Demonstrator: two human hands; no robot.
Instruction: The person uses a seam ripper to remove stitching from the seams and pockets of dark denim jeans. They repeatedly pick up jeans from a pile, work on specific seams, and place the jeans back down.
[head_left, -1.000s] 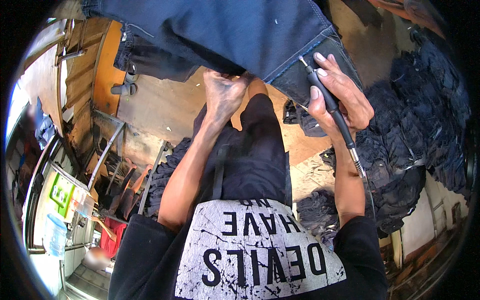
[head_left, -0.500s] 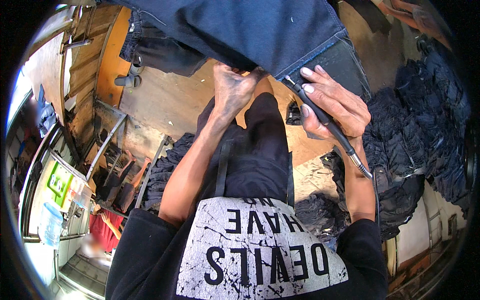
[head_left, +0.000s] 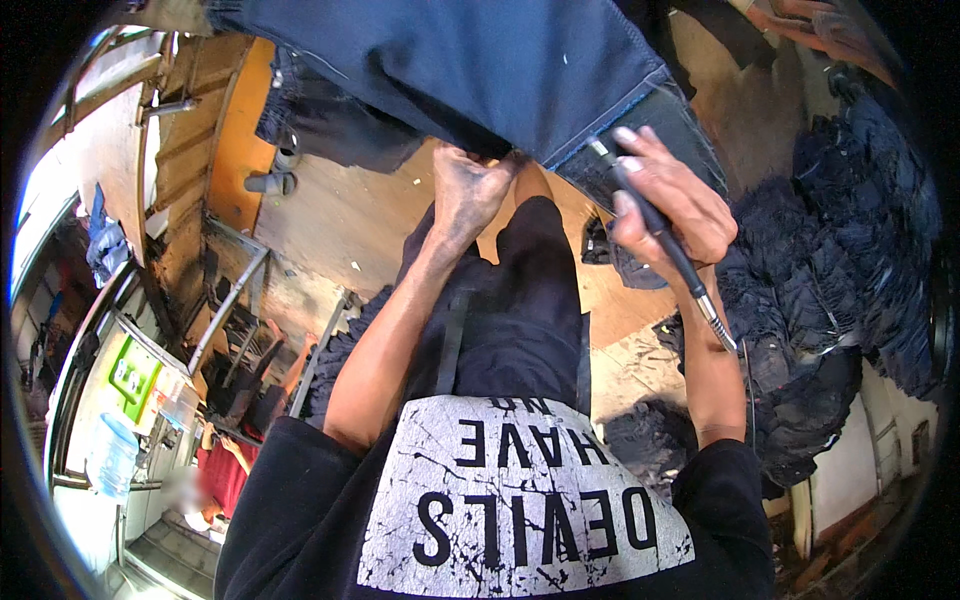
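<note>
gripping a black pen-shaped tool (head_left: 657, 222), the right hand (head_left: 690, 205) curls closed over the blue garment (head_left: 480, 75); the left hand (head_left: 468, 195) clenches its near edge, where slack might let the tip (head_left: 596, 146) snag.

A scuffed tan floor (head_left: 335, 215) carries grey open-toed slippers (head_left: 270, 184) and small pale scraps (head_left: 355, 266). A dark, crumpled cloth heap (head_left: 648, 438) lies there too.

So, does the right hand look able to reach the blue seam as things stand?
Probably yes: the right hand holds a pen-like tool with its tip close by the blue seam, and nothing visible blocks the way.
</note>
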